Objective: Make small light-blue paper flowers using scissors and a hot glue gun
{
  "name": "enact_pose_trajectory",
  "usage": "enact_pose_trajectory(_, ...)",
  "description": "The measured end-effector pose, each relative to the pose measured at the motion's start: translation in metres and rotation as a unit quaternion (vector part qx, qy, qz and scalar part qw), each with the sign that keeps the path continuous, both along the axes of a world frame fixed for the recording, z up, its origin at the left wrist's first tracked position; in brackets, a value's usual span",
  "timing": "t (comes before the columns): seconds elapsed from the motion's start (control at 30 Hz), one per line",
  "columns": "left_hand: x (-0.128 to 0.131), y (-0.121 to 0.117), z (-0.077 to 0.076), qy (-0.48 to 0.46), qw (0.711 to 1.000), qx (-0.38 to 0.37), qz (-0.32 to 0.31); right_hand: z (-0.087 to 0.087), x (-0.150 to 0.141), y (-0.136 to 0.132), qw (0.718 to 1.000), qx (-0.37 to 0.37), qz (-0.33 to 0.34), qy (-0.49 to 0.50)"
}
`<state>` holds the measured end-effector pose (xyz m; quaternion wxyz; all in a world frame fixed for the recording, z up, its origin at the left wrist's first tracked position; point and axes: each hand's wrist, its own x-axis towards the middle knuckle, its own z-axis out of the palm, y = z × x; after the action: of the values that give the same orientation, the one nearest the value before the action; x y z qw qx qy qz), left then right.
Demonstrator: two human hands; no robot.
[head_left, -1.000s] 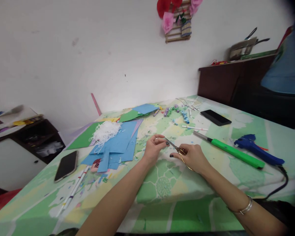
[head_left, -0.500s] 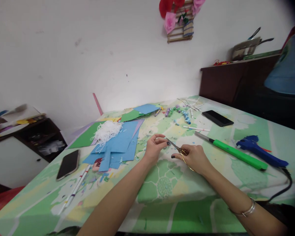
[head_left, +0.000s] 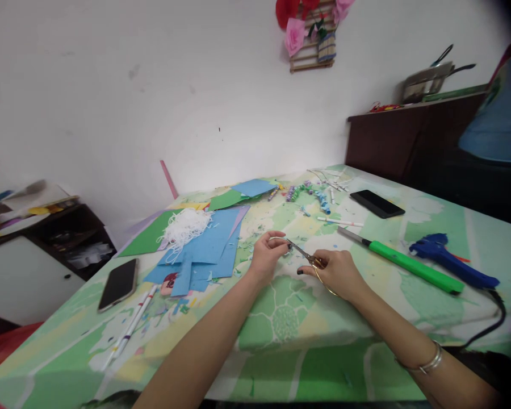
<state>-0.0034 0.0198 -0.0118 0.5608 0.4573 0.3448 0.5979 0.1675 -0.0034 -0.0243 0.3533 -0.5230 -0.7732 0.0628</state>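
My right hand (head_left: 338, 274) grips small gold-handled scissors (head_left: 307, 258), whose blades point left toward my left hand (head_left: 267, 254). The left hand's fingers are pinched together on a tiny piece at the blade tips; I cannot make out what it is. Both hands rest low over the green patterned tablecloth (head_left: 281, 318) near the middle of the table. Paper snippets lie scattered around them.
Blue paper sheets (head_left: 204, 250) with a heap of white shreds (head_left: 183, 226) lie to the left, beside a phone (head_left: 119, 284) and pens (head_left: 130, 329). To the right are a green-handled knife (head_left: 404, 264), a blue glue gun (head_left: 447, 262), another phone (head_left: 377, 203) and a marker (head_left: 339, 222).
Both hands stay almost in place; the scissors' blades work slightly at the pinched piece.
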Motion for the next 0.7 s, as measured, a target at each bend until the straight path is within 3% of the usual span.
enact_pose_trajectory(0.3, 0.001, 0.0, 0.001, 0.004, 1.0, -0.015, 0.002, -0.001, 0.0, 0.0, 1.0, 0.0, -0.004, -0.012)
enact_pose_trajectory(0.53, 0.0, -0.003, 0.005, -0.015, 0.999, -0.018, -0.034, -0.002, 0.001, 0.001, 1.0, 0.007, -0.001, -0.018)
enact_pose_trajectory(0.7, 0.001, -0.005, 0.01, -0.017, 1.0, -0.022, -0.015, -0.004, 0.002, 0.002, 1.0, 0.018, -0.004, -0.023)
